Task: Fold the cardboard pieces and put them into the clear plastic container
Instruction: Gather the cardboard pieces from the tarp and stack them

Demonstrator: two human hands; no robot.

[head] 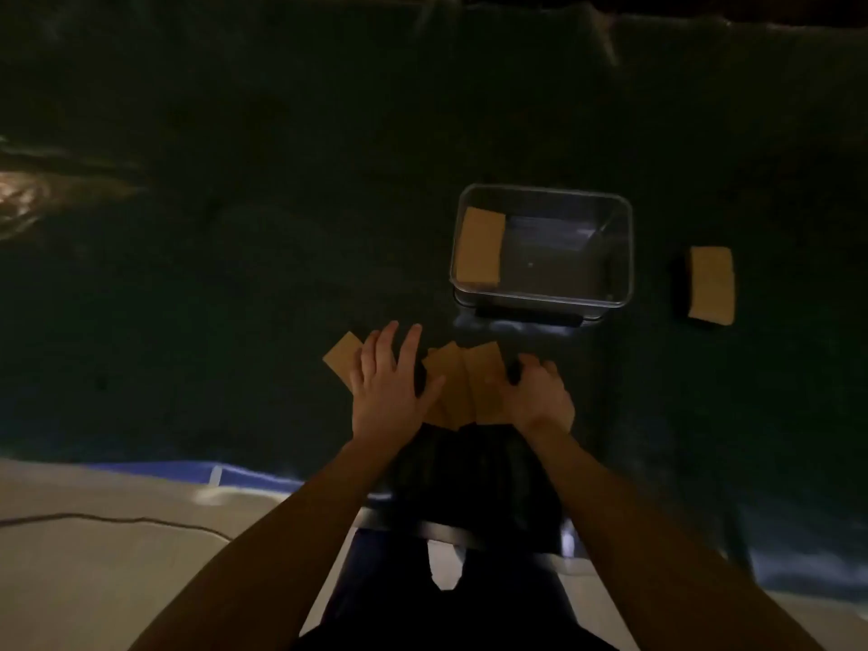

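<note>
Below the centre of the frame, both hands rest on a loose fan of cardboard pieces lying on a dark cloth-covered counter. The left hand lies flat with its fingers spread, palm down over the left part of the fan; one corner of a piece shows beyond it to the left. The right hand sits on the right edge of the fan with fingers curled downward; whether they pinch an edge cannot be told in the dim, blurred view. This posture reads as one hand steadying the sheets while the other works an edge, in preparation for a fold. The clear plastic container stands just above the hands, right of centre, close enough for a short transfer. One cardboard piece already lies inside it against the left wall, apparently folded, leaving the remaining floor free. Another piece lies on the counter well right of the container, apart from the fan. Judgement: task is at an early stage, with one piece stowed and several outstanding. Low light limits confidence on piece count.
</note>
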